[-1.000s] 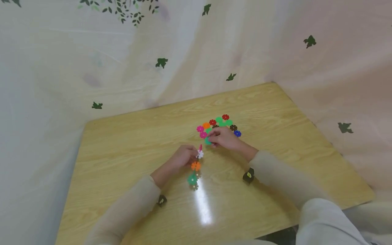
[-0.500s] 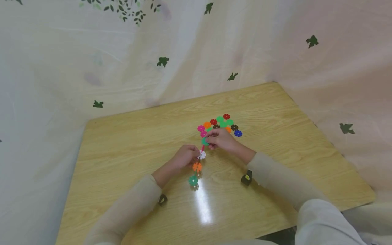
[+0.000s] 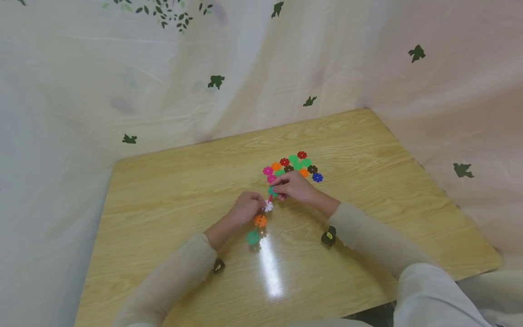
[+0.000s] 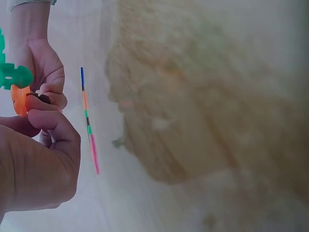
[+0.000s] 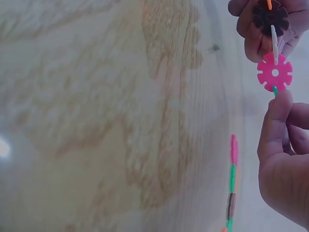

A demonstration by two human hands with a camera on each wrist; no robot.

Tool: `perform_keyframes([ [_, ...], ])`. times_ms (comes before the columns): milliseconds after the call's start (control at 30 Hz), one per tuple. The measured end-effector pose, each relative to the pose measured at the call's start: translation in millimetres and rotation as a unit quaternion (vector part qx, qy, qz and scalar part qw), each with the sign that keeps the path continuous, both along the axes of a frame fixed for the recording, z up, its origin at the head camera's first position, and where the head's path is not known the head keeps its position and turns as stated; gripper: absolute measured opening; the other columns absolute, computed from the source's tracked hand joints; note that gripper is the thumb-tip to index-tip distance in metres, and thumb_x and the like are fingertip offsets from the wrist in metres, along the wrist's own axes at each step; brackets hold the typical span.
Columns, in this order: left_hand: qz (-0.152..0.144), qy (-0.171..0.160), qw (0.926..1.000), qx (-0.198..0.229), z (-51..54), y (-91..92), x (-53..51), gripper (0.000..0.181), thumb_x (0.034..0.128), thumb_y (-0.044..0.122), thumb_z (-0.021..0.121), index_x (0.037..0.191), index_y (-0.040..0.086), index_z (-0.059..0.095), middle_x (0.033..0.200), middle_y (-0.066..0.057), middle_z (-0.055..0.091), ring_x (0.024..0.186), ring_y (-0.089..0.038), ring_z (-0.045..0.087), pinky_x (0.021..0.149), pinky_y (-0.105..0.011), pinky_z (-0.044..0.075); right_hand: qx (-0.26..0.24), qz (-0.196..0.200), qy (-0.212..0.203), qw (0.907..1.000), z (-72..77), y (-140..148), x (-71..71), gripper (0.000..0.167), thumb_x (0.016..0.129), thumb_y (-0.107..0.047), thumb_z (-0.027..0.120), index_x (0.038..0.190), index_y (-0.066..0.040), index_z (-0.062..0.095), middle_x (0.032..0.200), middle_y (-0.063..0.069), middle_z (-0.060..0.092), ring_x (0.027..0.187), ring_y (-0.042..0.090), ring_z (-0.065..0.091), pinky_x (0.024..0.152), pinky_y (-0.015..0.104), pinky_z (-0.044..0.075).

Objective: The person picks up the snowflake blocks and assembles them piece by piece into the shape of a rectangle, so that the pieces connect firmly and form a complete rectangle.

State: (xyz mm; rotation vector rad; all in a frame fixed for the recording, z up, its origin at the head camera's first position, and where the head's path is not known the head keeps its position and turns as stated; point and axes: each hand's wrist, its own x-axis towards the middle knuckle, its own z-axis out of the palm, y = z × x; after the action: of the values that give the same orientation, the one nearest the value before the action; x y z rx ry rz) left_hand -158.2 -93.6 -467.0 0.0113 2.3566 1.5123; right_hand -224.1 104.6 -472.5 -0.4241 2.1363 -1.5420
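Note:
A chain of notched plastic snowflake discs hangs between the two hands just above the table. My left hand [image 3: 246, 209] pinches a brown disc [image 5: 270, 20], seen in the right wrist view. From it run a white disc [image 3: 268, 206] and a pink disc [image 5: 274, 72] on one side. On the other side are an orange disc [image 3: 260, 221] and a green disc [image 3: 253, 237]. My right hand [image 3: 296, 187] pinches another green disc [image 5: 275, 91] edge-on against a notch of the pink one. Fingers cover most of that disc, so how deep it sits is hidden.
Several loose discs lie grouped beyond the right hand, among them a red one [image 3: 302, 155], a blue one [image 3: 317, 177] and a pink one [image 3: 267, 170]. The wooden table [image 3: 175, 181] meets a hanging printed cloth [image 3: 163, 100] along its back.
My right hand has brought its green disc left and slightly down, from apart to meeting the pink disc. The chain's lower end has swung a little left. My left hand keeps its hold.

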Motion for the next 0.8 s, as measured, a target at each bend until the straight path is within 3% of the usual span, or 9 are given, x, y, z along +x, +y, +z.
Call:
perform_keyframes([
  [333,0.02,0.028,0.9988,-0.034,-1.2,0.9,1.8,0.018,0.0917,0.006,0.062,0.076,0.0,0.067,0.062,0.0,0.054,0.057,-0.012,0.049,0.051,-0.02,0.044,-0.03,-0.026,-0.05,0.998,0.7,1.2,0.9,0.017,0.096,-0.002,0.067,0.11,0.006,0.073,0.092,0.014,0.073,0.07,0.019,0.068,0.072,0.034,0.066],
  [567,0.013,0.009,0.999,-0.042,3.1,1.4,3.4,0.017,0.093,0.005,0.061,0.078,0.0,0.067,0.067,-0.003,0.058,0.059,-0.014,0.048,0.049,-0.02,0.043,-0.045,-0.042,-0.046,0.9971,1.1,-1.1,3.9,0.017,0.094,0.0,0.068,0.109,0.007,0.073,0.09,0.016,0.073,0.066,0.017,0.067,0.068,0.031,0.065],
  [800,-0.001,0.011,0.9988,-0.047,2.5,3.2,3.5,0.016,0.0935,0.005,0.06,0.083,-0.002,0.07,0.069,-0.004,0.059,0.061,-0.014,0.048,0.051,-0.02,0.042,-0.06,-0.068,-0.052,0.9945,-2.6,-4.4,7.1,0.017,0.093,0.003,0.068,0.108,0.01,0.071,0.085,0.014,0.073,0.062,0.015,0.067,0.064,0.029,0.065],
])
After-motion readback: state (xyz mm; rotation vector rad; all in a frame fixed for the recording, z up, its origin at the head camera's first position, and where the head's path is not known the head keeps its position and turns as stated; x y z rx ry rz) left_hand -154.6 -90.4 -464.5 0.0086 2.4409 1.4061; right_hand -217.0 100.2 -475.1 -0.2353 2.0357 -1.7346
